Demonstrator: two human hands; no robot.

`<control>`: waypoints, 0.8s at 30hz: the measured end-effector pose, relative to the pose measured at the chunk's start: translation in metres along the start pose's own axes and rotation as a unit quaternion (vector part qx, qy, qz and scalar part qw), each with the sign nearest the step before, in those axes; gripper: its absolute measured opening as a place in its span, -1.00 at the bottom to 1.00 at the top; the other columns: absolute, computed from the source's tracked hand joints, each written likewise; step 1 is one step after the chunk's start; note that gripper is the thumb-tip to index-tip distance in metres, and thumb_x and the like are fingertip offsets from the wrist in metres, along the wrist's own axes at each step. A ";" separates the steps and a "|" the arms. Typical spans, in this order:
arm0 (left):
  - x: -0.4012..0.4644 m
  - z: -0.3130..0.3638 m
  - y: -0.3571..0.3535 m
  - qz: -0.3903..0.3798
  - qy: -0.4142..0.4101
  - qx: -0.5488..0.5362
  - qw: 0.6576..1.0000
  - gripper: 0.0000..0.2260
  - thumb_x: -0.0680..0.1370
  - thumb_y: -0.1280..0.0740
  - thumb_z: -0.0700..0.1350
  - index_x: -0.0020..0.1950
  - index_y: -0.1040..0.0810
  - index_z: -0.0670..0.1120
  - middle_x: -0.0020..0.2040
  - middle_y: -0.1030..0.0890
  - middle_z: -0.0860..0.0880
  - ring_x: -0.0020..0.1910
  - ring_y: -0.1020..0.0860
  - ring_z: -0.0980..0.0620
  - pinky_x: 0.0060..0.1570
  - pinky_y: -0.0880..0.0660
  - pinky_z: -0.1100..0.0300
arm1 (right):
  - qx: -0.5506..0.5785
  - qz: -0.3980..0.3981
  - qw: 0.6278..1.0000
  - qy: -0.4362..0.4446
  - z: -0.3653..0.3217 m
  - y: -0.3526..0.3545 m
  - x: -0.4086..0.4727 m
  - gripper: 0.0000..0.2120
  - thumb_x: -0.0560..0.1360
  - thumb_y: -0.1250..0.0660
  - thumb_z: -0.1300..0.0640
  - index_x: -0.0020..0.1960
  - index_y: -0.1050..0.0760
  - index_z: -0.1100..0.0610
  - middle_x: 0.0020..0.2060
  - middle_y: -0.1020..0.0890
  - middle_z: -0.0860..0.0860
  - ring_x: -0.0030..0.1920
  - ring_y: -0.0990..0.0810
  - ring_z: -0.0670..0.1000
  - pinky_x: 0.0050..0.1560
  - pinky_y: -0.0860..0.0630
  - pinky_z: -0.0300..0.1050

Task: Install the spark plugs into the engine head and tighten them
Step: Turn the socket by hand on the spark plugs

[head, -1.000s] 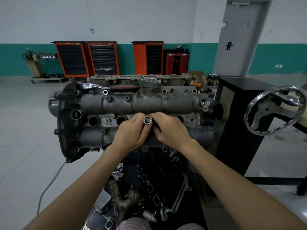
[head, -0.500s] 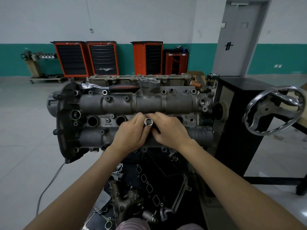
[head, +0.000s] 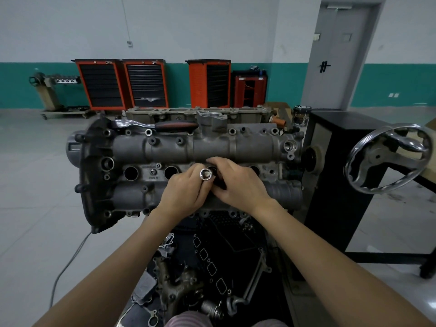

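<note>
Head view showed both hands meeting over the third spark plug well from the left on the engine head (head: 212,147), which sat on a stand, not a table. The left hand (head: 186,194) was closed around a chrome socket (head: 205,173), its open square drive end turned up toward the camera. The right hand (head: 238,182) curled in just beside it, fingertips at the mouth of the well; whether it pinched anything could not be told. No spark plug was visible, so one was presumably hidden in the socket or under the fingers. 2 wells to the left (head: 131,173) stood open and dark, and a fourth showed partly past the right hand.

By my reading, the step in hand was lowering a plug into the third well with the socket. The next move called for keeping the socket upright and centred so the thread would start by finger turns without crossing, then fetching the ratchet (head: 155,125) lying along the far top of the head.

Compared with 1 second earlier, the socket had tilted slightly left and down, and the right hand had shifted to uncover part of the well.
</note>
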State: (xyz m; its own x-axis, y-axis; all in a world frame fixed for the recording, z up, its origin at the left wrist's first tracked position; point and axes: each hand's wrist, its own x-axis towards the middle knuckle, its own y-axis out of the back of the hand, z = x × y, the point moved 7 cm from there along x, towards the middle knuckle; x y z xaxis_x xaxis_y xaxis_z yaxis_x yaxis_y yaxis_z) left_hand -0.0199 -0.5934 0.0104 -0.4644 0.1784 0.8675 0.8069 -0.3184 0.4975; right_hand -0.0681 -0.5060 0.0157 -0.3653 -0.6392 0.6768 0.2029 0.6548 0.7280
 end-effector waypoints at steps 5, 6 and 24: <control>0.000 0.001 0.001 -0.004 0.007 0.007 1.000 -0.50 0.62 -0.02 0.05 -0.22 -0.51 -0.29 -0.36 -0.49 -0.13 -0.53 -0.44 -0.09 -0.59 -0.33 0.19 | 0.006 -0.004 1.000 0.009 -0.001 0.002 0.000 -0.85 0.44 -0.29 0.25 -0.01 -0.49 0.25 -0.17 -0.53 0.12 -0.22 -0.54 0.18 -0.33 -0.47 0.09; 0.001 0.000 0.002 0.002 0.008 0.008 1.000 -0.55 0.60 -0.09 0.05 -0.28 -0.47 -0.27 -0.40 -0.47 -0.11 -0.55 -0.42 -0.07 -0.59 -0.30 0.20 | 0.010 -0.002 1.000 0.009 -0.001 0.002 0.001 -0.89 0.44 -0.30 0.25 -0.07 -0.47 0.27 -0.19 -0.52 0.12 -0.23 -0.53 0.17 -0.34 -0.46 0.09; 0.003 -0.002 0.005 0.033 0.022 0.013 0.999 -0.45 0.60 -0.07 0.14 -0.39 -0.43 -0.23 -0.48 -0.45 -0.07 -0.57 -0.39 -0.02 -0.53 -0.22 0.27 | -0.012 -0.003 1.000 0.008 -0.002 0.000 0.002 -0.89 0.45 -0.28 0.26 -0.06 -0.49 0.29 -0.19 -0.54 0.15 -0.22 -0.54 0.21 -0.31 -0.47 0.10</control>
State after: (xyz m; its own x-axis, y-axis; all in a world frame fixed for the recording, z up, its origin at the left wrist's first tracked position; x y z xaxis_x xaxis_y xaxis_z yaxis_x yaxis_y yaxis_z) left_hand -0.0173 -0.5960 0.0153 -0.4247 0.1171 0.8977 0.8451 -0.3044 0.4395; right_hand -0.0670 -0.5076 0.0175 -0.3523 -0.6499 0.6735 0.2224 0.6408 0.7348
